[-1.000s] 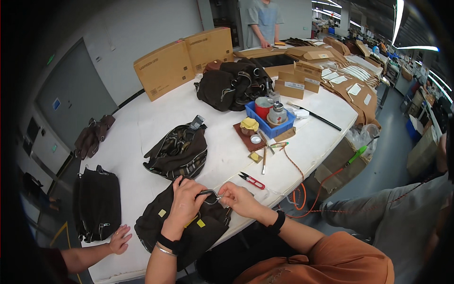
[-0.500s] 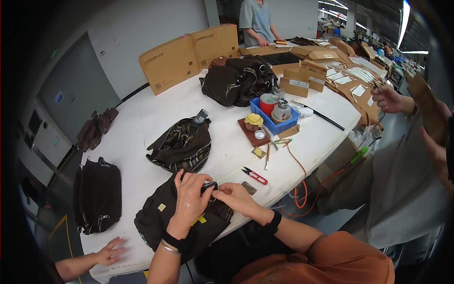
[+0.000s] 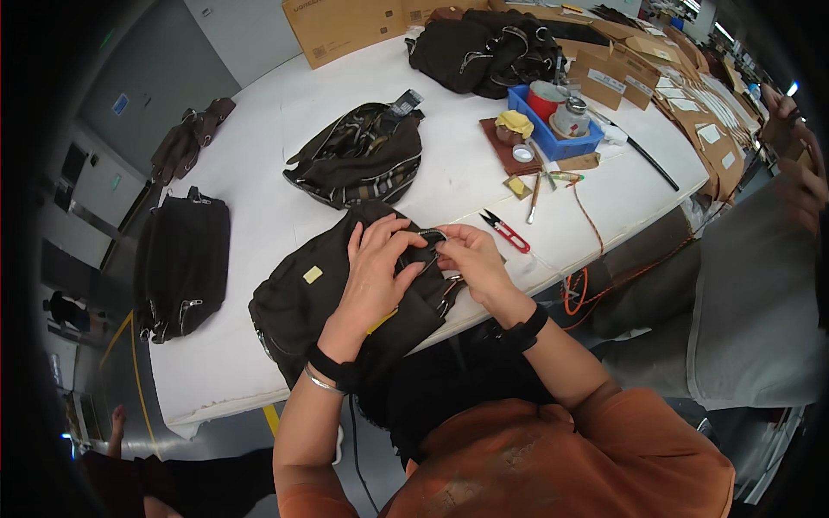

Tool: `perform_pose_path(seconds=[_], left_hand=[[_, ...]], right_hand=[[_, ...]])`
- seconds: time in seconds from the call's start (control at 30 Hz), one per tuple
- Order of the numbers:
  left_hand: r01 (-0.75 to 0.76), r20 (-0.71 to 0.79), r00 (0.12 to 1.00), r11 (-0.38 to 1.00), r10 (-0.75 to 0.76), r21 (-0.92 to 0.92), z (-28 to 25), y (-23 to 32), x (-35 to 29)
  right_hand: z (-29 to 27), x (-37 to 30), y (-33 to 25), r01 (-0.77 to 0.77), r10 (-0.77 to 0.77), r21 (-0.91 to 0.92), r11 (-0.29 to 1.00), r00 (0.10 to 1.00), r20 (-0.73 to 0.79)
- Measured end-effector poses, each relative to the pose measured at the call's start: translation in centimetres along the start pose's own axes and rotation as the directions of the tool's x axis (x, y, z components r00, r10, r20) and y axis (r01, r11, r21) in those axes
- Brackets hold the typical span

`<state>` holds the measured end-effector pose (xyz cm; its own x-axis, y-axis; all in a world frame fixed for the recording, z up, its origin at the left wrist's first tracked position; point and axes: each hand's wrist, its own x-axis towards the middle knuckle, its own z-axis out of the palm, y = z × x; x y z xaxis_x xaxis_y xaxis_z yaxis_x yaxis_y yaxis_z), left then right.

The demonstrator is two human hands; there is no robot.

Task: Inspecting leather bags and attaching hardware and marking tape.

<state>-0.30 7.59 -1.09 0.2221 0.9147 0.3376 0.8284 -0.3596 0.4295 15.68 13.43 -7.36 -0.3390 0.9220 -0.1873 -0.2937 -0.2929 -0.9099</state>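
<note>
A dark brown fabric bag (image 3: 298,315) lies at the near edge of the white table, with a small yellow sticker (image 3: 312,274) on it. My left hand (image 3: 373,268) presses over the bag, its thumb and fingers curled around a zippered edge (image 3: 427,239). From the other side my right hand (image 3: 475,263) pinches the same edge between thumb and fingers. What lies inside its fingertips is hidden. Metal clasps (image 3: 449,293) hang from the bag below my right hand. Red-handled thread snips (image 3: 507,231) lie just beyond that hand.
Past the bag lies another bag (image 3: 354,160) with striped lining; a dark bag (image 3: 183,263) stands left. A blue bin (image 3: 557,147) holds a red container and a glass jar. Brushes (image 3: 534,198) lie before it. People stand at right and lower left.
The view has tilted down and shifted, so the table things sit higher and more to the right. Another person's hand has left the table's left corner. Both my hands remain on the bag's zippered edge.
</note>
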Motion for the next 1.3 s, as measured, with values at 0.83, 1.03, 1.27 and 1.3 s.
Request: perform_pose_path(seconds=[0.83,1.03,1.27,1.3], left_hand=[[0.079,0.075,0.994,0.996,-0.082,0.039,-1.0,-0.2,-2.5],[0.348,-0.109,0.936,0.92,-0.333,0.177,-6.8,-0.6,-8.5],[0.779,-0.221,0.388,0.446,-0.895,-0.44,-7.6,-4.1,-19.1],[0.779,-0.23,0.374,0.439,-0.898,-0.448,-7.1,-4.1,-19.7]], right_hand=[[-1.2,-1.1,-1.5,0.247,-0.16,-0.637,0.73,0.968,0.192],[-1.8,-1.9,-1.8,0.618,-0.395,-0.634,0.465,0.785,0.477],[-0.9,-4.2,-2.5,0.496,-0.17,-0.724,0.48,0.862,0.478],[-0.7,-4.2,-2.3,0.507,-0.165,-0.719,0.476,0.854,0.494]])
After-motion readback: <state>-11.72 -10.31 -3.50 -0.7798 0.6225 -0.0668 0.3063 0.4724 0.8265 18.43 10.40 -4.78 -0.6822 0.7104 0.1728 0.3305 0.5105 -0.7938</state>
